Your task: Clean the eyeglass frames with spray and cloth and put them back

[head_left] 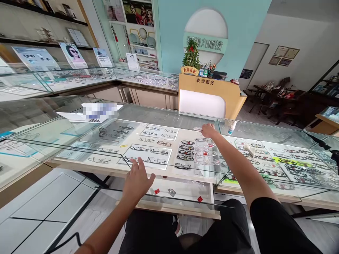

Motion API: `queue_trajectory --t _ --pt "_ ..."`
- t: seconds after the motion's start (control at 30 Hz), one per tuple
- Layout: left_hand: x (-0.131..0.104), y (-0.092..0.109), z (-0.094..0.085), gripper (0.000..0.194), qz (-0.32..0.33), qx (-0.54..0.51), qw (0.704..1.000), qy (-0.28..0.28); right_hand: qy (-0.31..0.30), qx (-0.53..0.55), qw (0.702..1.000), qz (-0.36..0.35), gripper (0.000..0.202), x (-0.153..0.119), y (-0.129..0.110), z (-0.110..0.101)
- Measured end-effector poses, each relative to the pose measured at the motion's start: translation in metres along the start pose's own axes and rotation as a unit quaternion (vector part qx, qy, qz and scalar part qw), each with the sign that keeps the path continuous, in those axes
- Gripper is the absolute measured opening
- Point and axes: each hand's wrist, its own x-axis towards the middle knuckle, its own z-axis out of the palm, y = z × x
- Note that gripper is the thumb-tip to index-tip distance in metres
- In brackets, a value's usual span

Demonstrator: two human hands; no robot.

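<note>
My right hand (pixel 208 130) reaches over the glass display case, its fingers closed at a small clear pair of glasses (pixel 197 129). Near the front edge of the case, my left hand (pixel 138 178) is held with its fingers apart and nothing in it. Rows of dark-framed glasses (pixel 186 152) and clear-framed glasses (pixel 208 161) lie in the middle section. White cards (pixel 148 155) with more glasses on them lie to the left. Below the case, an open drawer (pixel 182 208) holds red pieces (pixel 200 199) and a grey piece (pixel 172 192).
A white bottle (pixel 232 127) stands on the case to the right of my right hand. An open booklet (pixel 74 116) lies on the glass at the left. Beyond the case stands a yellow counter (pixel 234 95) with a plant (pixel 192 54). More glasses (pixel 299 169) fill the right section.
</note>
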Motion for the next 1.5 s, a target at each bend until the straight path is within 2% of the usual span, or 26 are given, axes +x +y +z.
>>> queue_trajectory --t 0.3,0.43,0.6,0.73,0.83,0.9,0.97,1.07,1.17,1.23,1.3,1.37,1.5 --pt "0.000 0.001 -0.003 0.098 0.001 -0.003 1.000 -0.009 0.018 0.050 0.999 0.001 0.043 0.000 0.015 0.015" --pt "0.003 0.000 -0.004 0.100 0.000 -0.014 1.000 0.000 0.071 0.105 0.992 0.008 0.040 -0.013 0.034 0.019" --pt "0.003 0.001 -0.009 0.098 -0.023 -0.042 0.999 0.020 0.169 0.177 0.969 0.046 0.049 -0.040 0.071 0.034" --pt "-0.002 0.022 -0.025 0.077 -0.031 -0.072 0.993 0.084 0.229 0.243 0.939 0.077 0.047 -0.051 0.094 0.059" --pt "0.006 0.061 -0.046 0.064 0.035 -0.127 0.984 0.122 0.239 0.300 0.920 0.084 0.045 -0.049 0.106 0.075" --pt "0.024 0.095 -0.061 0.055 0.087 -0.182 0.971 0.127 0.236 0.334 0.909 0.082 0.043 -0.044 0.110 0.082" --pt "0.056 0.130 -0.074 0.047 0.143 -0.238 0.955 0.105 0.232 0.360 0.900 0.078 0.040 -0.040 0.112 0.085" --pt "0.123 0.176 -0.086 0.039 0.188 -0.285 0.936 0.079 0.222 0.388 0.892 0.068 0.038 -0.036 0.113 0.087" --pt "0.195 0.203 -0.087 0.030 0.213 -0.290 0.930 0.072 0.217 0.410 0.884 0.057 0.039 -0.033 0.112 0.091" --pt "0.231 0.213 -0.079 0.020 0.209 -0.285 0.933 0.060 0.216 0.423 0.878 0.053 0.040 -0.032 0.112 0.094" --pt "0.252 0.218 -0.065 0.019 0.193 -0.284 0.938 0.055 0.215 0.435 0.873 0.049 0.040 -0.030 0.111 0.096" --pt "0.260 0.221 -0.047 0.025 0.185 -0.288 0.939 0.038 0.212 0.444 0.870 0.045 0.038 -0.030 0.110 0.099" --pt "0.259 0.226 -0.011 0.038 0.216 -0.300 0.929 -0.024 0.202 0.452 0.868 0.041 0.031 -0.030 0.109 0.102"
